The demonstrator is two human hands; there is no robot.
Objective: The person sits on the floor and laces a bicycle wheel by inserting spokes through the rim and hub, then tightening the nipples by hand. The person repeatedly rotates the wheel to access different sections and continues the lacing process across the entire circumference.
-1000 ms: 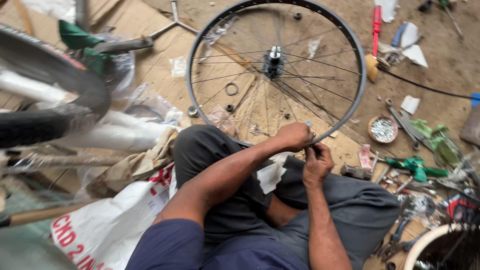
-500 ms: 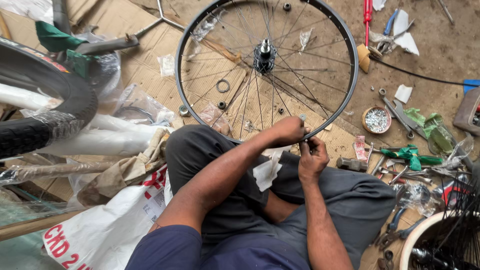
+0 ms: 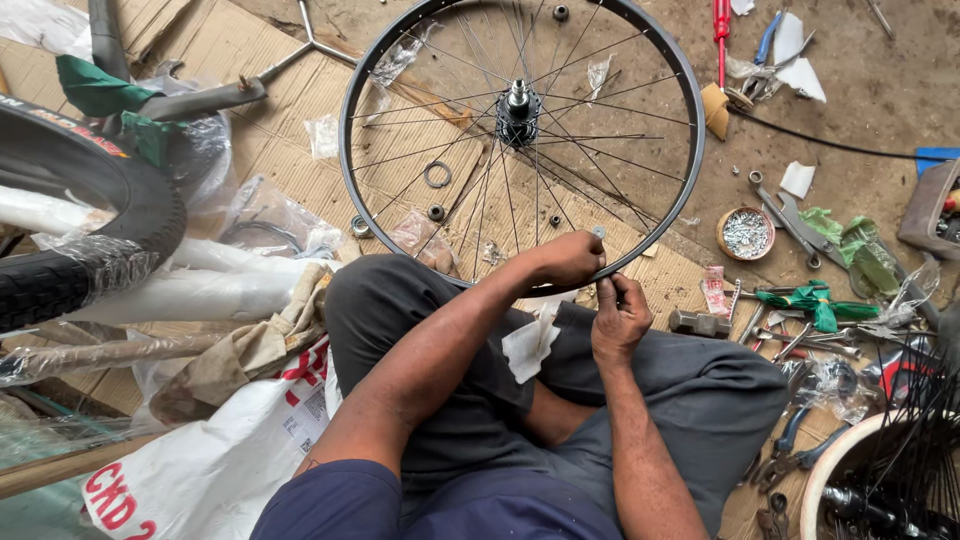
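A: Where's the spoked bicycle wheel (image 3: 520, 140)?

B: Flat on cardboard sheets (image 3: 300, 170) ahead of the seated person's knees, hub (image 3: 517, 103) at centre, near edge over the lap.

A: Hands?

B: Left hand (image 3: 566, 259) curls over the rim at about 6 o'clock, gripping it. Right hand (image 3: 618, 318) sits just beside it at 5 o'clock, fingers pinched at the rim; what they hold is too small to tell.

A: Surroundings?

B: Black tyre (image 3: 80, 240) at 9 o'clock. Small round tin of bits (image 3: 745, 233) at 3 o'clock, green-handled pliers (image 3: 810, 300) below it. Red screwdriver (image 3: 720, 30) at 1 o'clock. White printed sack (image 3: 220, 460) at 7 o'clock.
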